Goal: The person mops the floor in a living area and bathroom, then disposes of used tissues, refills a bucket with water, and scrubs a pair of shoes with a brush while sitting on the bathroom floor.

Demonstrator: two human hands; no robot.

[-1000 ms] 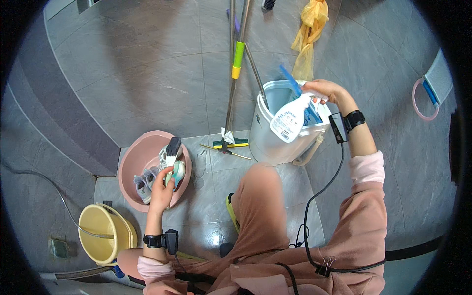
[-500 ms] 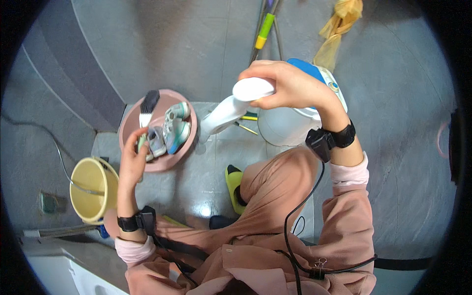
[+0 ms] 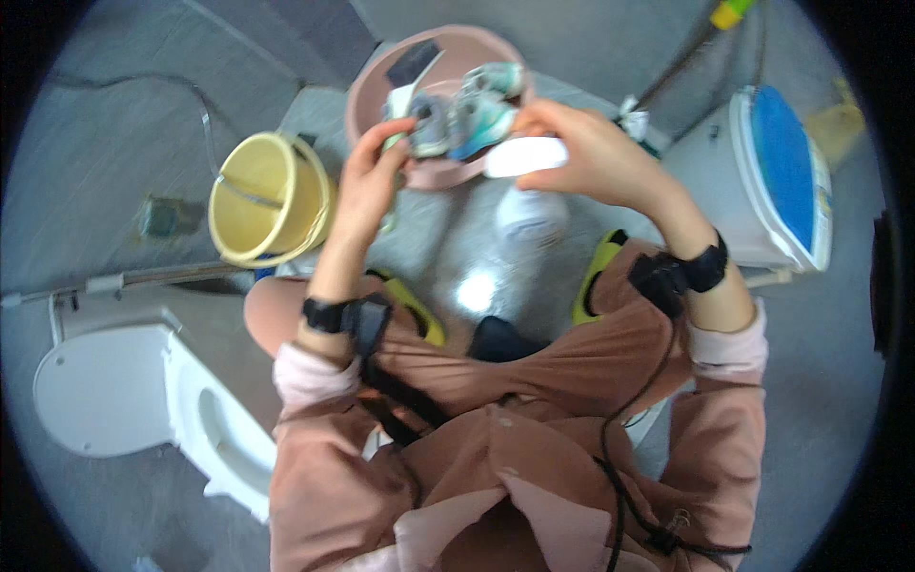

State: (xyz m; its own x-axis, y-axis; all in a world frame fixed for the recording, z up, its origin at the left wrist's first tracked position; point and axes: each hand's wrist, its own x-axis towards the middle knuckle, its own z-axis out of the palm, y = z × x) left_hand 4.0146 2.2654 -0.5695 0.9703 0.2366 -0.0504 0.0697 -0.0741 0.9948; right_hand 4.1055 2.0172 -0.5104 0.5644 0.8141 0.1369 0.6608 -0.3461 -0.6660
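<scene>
My right hand [image 3: 596, 157] grips a white bottle [image 3: 531, 217] by its oval white top, just on the near side of a pink basin [image 3: 362, 91]. My left hand [image 3: 367, 176] is at the basin's near left rim, fingers closed on a slim pale green handle [image 3: 388, 219]; whatever is at its other end is hidden. Inside the basin are a pair of shoes, one a white and teal shoe [image 3: 481, 119], the other a greyish shoe [image 3: 429, 124]. A brush [image 3: 415, 65] with dark bristles and a white handle leans at the basin's far left.
Left of the basin stands a yellow bucket [image 3: 224, 210] with a hose [image 3: 205, 110] running into it. A white toilet [image 3: 105, 391] is at lower left. To the right stands a whitish bucket [image 3: 710, 157] with a blue lid [image 3: 786, 172]. My slippered feet are below the bottle.
The view has shifted, so basin and buckets sit higher and further right. The bottle, earlier slanting leftward toward the basin, now hangs more upright. My hands are closer together.
</scene>
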